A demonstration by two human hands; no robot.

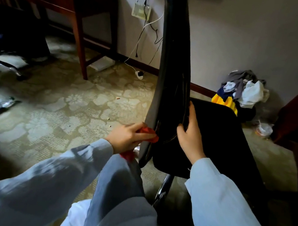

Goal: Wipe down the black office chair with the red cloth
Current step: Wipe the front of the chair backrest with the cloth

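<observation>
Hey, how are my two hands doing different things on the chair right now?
The left hand grips the bunched red cloth; the right hand has no cloth. The left hand presses the cloth to the rear side of the black office chair backrest; the right hand curls round its seat-side edge. Both are low on the backrest.

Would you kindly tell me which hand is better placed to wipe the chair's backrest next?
Left. The left hand grips the red cloth against the lower rear of the backrest, while the right hand holds the backrest's front edge, probably steadying it, and has no cloth.
</observation>
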